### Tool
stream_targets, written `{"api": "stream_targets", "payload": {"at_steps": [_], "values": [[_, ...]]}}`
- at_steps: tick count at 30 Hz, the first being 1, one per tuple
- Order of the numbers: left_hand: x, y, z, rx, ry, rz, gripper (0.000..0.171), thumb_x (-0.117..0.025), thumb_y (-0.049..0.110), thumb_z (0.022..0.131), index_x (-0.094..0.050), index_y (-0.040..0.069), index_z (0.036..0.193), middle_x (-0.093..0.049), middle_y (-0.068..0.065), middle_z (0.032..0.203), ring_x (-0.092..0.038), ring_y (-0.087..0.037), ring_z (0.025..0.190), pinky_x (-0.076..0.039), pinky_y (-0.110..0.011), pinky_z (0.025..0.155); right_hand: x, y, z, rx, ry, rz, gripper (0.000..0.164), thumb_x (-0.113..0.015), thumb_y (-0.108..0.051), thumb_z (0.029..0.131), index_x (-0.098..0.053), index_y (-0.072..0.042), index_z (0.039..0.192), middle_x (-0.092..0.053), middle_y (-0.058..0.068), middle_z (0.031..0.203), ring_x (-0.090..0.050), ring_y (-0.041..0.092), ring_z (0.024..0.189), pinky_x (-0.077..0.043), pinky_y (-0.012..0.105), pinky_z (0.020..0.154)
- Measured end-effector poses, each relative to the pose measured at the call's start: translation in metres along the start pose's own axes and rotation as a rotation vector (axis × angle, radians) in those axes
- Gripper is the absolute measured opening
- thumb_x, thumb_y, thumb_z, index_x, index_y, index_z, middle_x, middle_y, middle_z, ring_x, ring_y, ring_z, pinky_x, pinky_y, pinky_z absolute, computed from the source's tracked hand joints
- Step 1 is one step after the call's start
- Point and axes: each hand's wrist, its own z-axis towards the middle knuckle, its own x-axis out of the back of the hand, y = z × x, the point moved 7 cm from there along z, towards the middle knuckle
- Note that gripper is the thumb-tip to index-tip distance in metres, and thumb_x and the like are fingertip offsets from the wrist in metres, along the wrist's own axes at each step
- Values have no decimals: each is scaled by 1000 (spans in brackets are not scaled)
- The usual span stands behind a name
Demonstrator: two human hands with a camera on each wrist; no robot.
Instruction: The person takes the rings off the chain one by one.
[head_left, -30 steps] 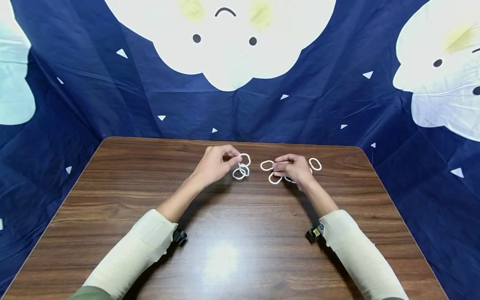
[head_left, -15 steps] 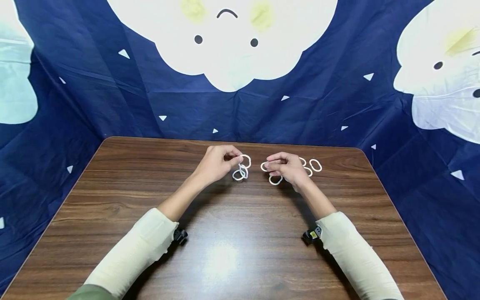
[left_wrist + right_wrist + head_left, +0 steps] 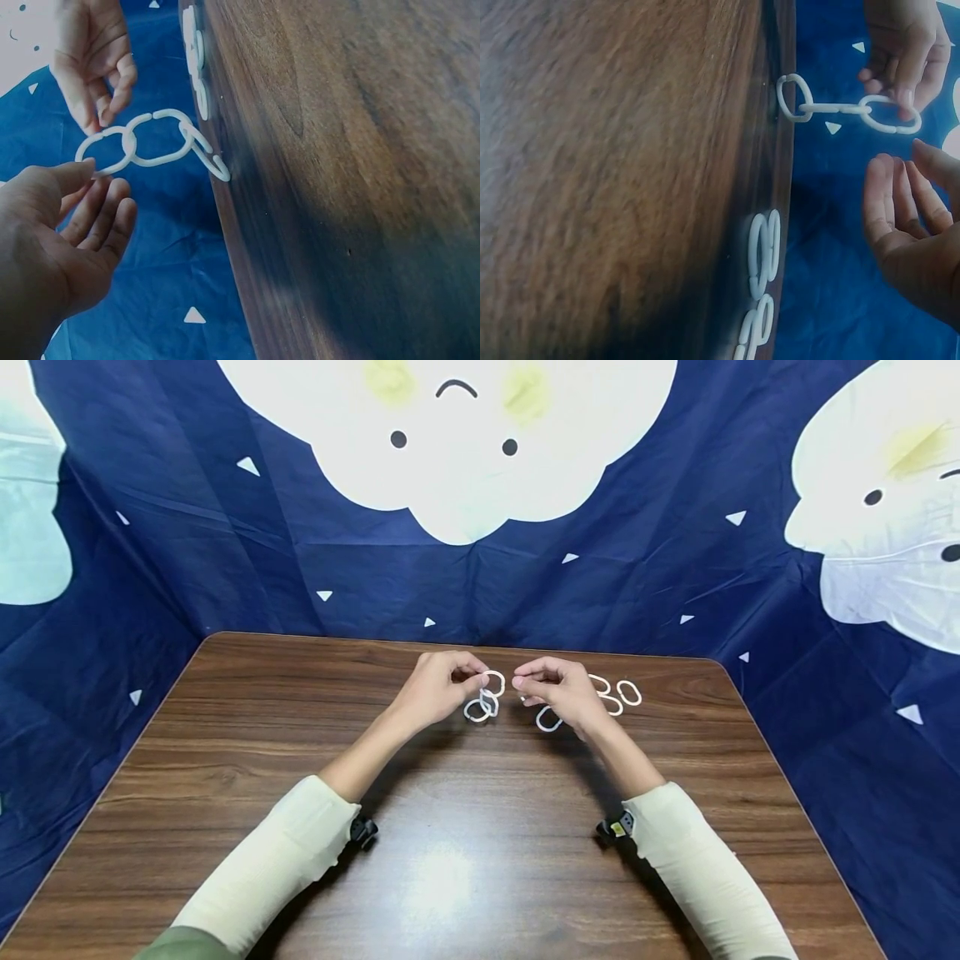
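Note:
My left hand (image 3: 441, 687) pinches the end link of a short chain of white plastic links (image 3: 161, 161) between thumb and fingers. Three oval C-shaped links hang joined together, and the lowest link (image 3: 793, 97) reaches down to the tabletop. My right hand (image 3: 558, 692) is raised just right of the chain, fingers loosely bent. In the right wrist view its fingertips (image 3: 885, 161) come close below the pinched link (image 3: 892, 129), with nothing between thumb and fingers. Below this hand a loose link (image 3: 550, 719) lies on the table, partly covered by it.
Several more loose white links (image 3: 629, 693) lie to the right of my right hand, near the far edge of the brown wooden table (image 3: 450, 793). Behind that edge hangs a dark blue cloth (image 3: 465, 585) with white clouds.
My right hand has moved left and a little away from me, from over the loose links toward the chain, uncovering links at right. My left hand keeps its pinch, nearly still.

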Motion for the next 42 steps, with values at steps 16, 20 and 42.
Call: {"api": "stream_targets", "payload": {"at_steps": [16, 20, 42], "values": [[-2, 5, 1, -34, 6, 9, 14, -81, 17, 105, -86, 7, 113, -87, -6, 107, -77, -22, 99, -61, -40, 92, -14, -17, 6, 151, -44, -162, 22, -85, -5, 100, -81, 4, 120, -83, 7, 98, -75, 27, 84, -63, 27, 73], [-1, 7, 1, -47, 10, 7, 13, -81, 17, 105, -86, 8, 113, -87, -6, 107, -77, -21, 99, -61, -40, 92, -17, -22, 6, 183, -55, -194, 19, -84, -6, 101, -82, 2, 118, -80, 8, 96, -72, 34, 82, -62, 31, 72], [4, 3, -5, -4, 34, 5, 16, -81, 24, 107, -86, 10, 113, -85, -2, 102, -71, -16, 88, -57, -32, 81, -17, -31, 9, 203, -23, -219, 16, -83, -8, 103, -83, 1, 115, -83, 18, 101, -75, 23, 81, -64, 29, 73]]}}
